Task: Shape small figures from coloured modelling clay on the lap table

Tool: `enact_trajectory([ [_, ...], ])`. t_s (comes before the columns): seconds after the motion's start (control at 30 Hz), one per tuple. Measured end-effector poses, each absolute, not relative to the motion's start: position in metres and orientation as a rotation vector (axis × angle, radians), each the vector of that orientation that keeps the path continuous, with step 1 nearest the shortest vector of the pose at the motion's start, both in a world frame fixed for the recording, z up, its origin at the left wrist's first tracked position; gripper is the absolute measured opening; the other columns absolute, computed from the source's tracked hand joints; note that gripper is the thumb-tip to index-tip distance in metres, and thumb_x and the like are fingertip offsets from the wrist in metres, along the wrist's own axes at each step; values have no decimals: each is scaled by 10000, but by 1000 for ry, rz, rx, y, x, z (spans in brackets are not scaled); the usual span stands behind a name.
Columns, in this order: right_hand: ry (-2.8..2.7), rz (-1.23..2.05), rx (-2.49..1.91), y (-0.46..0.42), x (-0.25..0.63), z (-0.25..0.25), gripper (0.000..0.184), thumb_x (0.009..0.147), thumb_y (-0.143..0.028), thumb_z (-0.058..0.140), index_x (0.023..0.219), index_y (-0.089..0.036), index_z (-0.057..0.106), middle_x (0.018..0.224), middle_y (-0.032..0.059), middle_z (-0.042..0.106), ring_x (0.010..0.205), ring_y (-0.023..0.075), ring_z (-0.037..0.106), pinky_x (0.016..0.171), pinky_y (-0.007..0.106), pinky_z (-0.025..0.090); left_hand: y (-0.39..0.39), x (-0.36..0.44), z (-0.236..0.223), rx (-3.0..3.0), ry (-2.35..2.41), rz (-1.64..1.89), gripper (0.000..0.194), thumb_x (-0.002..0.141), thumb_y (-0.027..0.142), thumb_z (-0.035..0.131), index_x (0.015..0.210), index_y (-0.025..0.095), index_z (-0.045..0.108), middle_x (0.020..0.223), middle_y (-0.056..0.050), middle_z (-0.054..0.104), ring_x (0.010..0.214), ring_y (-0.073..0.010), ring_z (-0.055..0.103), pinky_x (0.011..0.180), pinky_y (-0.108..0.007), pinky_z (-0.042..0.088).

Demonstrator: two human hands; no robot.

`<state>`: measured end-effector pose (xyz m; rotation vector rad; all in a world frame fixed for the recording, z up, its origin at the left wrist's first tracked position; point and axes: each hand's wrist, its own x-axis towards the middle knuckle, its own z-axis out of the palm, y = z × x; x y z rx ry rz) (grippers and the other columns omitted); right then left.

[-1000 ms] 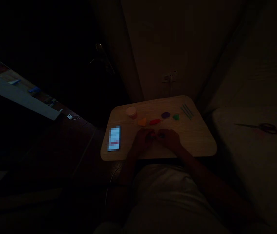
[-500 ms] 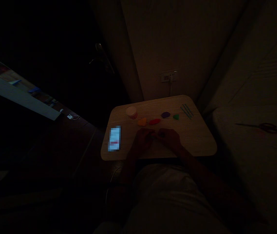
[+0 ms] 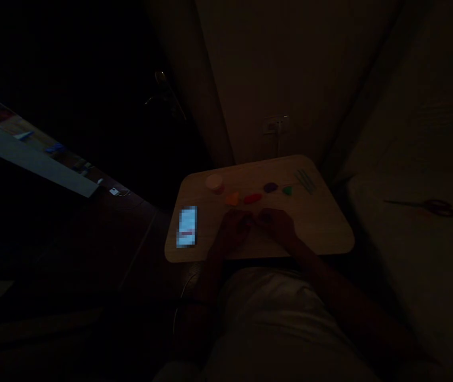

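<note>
In dim light, my left hand (image 3: 234,224) and my right hand (image 3: 274,224) are close together over the small wooden table (image 3: 322,233). The fingers of both are curled and closed, fingertips nearly meeting; whatever they hold is too dark and small to name. Just beyond them lie an orange lump (image 3: 232,199) and a red elongated lump (image 3: 253,198), both like modelling clay. Farther right sit a purple lump (image 3: 270,188) and a smaller green lump (image 3: 287,190). A pale round tub (image 3: 214,183) stands behind the orange lump.
A lit phone (image 3: 187,226) lies at the table's left edge. Several thin greenish sticks (image 3: 305,181) rest at the back right. Scissors (image 3: 437,207) lie on a pale surface to the right. A wall socket (image 3: 276,125) with a plugged cable is behind the table.
The picture is slightly darker. My hands stay in nearly the same place, with only a small shift of the fingers; the lumps, tub and phone have not moved.
</note>
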<state>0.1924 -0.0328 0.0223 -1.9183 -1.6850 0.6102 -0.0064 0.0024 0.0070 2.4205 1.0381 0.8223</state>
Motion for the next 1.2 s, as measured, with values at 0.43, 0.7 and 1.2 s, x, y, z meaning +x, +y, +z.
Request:
enact_trajectory([
  [0.43,-1703,619,-1994,-30,191,28,295,919,-473,619,848,-232,775,862,41,784,768,180,667,597,275,292,3,-6,8,2416,1013,825,340,930,253,661,1270,238,669,1223,-81,730,1136,-267,640,1037,-455,496],
  [0.7,-1722,544,-2095,-33,185,33,336,946,-519,597,927,-247,793,896,76,795,784,211,687,600,284,294,3,-5,10,2409,1036,801,301,965,283,645,1262,243,671,1222,-73,727,1143,-266,628,1050,-458,482],
  [1.2,-1738,546,-2138,-34,185,38,345,985,-504,551,969,-247,780,915,79,793,808,217,696,601,289,303,3,-4,8,2381,1047,829,295,974,312,644,1259,239,670,1221,-81,726,1149,-263,634,1054,-455,485],
])
